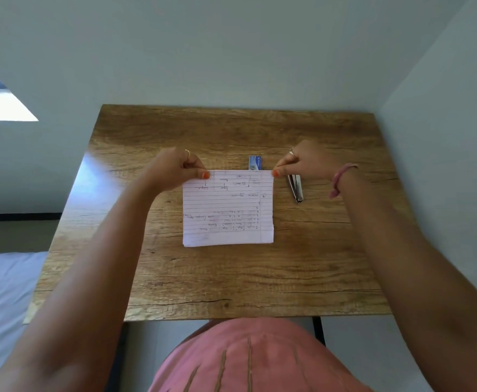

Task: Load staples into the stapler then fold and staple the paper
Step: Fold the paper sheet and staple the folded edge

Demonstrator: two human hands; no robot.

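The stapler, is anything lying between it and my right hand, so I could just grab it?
Nothing visible blocks it. The stapler lies on the table directly under the right hand, right of the paper. That hand is pinching the paper's far right corner, though.

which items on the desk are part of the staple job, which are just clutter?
Part of the job:
- lined paper, far corners pinched by left hand and right hand
- metal stapler, on the table right of the paper
- small blue box behind the paper, probably staples

Just there:
- wooden table
- pink wristband
- no loose clutter visible
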